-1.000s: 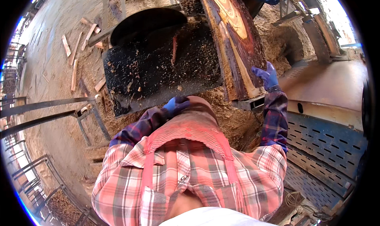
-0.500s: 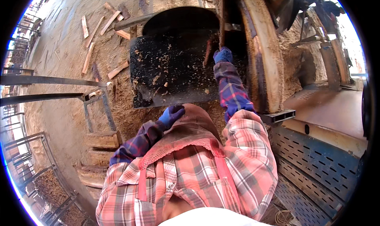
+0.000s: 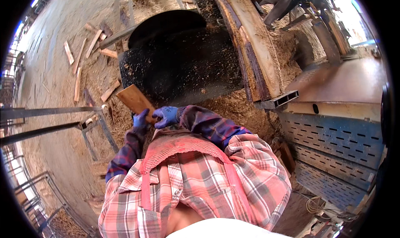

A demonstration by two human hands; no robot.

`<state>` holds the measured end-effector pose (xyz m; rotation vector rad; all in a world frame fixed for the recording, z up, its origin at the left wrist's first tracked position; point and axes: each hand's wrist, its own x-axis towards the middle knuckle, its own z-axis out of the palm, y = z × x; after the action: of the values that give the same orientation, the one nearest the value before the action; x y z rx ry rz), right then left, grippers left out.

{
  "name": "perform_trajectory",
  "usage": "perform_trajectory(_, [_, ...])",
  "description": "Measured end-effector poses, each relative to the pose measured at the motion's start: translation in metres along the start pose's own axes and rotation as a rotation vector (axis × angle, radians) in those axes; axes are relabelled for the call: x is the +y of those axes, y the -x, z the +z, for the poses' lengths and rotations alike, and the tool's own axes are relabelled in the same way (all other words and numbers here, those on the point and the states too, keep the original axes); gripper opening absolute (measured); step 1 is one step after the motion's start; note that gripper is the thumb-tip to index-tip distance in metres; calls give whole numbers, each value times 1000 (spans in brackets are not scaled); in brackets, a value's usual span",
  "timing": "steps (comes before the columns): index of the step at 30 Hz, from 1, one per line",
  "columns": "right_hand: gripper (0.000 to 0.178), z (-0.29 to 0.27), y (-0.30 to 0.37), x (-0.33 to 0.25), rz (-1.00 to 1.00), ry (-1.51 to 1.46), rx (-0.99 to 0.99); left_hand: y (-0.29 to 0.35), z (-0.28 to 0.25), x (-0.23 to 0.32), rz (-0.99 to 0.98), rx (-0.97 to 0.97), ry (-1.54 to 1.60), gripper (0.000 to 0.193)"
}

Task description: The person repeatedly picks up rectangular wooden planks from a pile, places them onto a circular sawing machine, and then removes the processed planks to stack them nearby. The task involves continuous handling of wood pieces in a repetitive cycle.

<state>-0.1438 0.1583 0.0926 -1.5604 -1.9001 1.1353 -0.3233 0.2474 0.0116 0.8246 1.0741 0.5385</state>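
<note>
Fingers (image 3: 143, 114) now hold a wooden board (image 3: 134, 98).

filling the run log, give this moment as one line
left hand: holding wooden board | right hand: at board's near end | timber slab: right of black panel

Floor (image 3: 54, 125)'s pretty well covered in sawdust (image 3: 118, 132) around the black plate (image 3: 196, 73), and a bunch of scraps (image 3: 77, 84) are scattered left of it. The plate's speckled with chips (image 3: 203, 91). The slab (image 3: 261, 46)'s near end is carried by a hollow metal bar (image 3: 278, 101).
</note>
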Motion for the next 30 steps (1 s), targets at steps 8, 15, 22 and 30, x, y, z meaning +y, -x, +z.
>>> perform_trajectory(8, [38,-182,123,-28,-114,-277,409,-43,-110,137,81,191,313,33])
perform_trajectory(15, [39,-406,324,233,170,-682,1141,-28,196,52,-229,-654,-293,45])
perform_trajectory(22, [46,-416,316,315,544,-454,786,-32,414,11,48,-886,-563,81])
perform_trajectory(30, [46,-392,279,333,434,-1025,683,17,433,16,63,-579,-824,118])
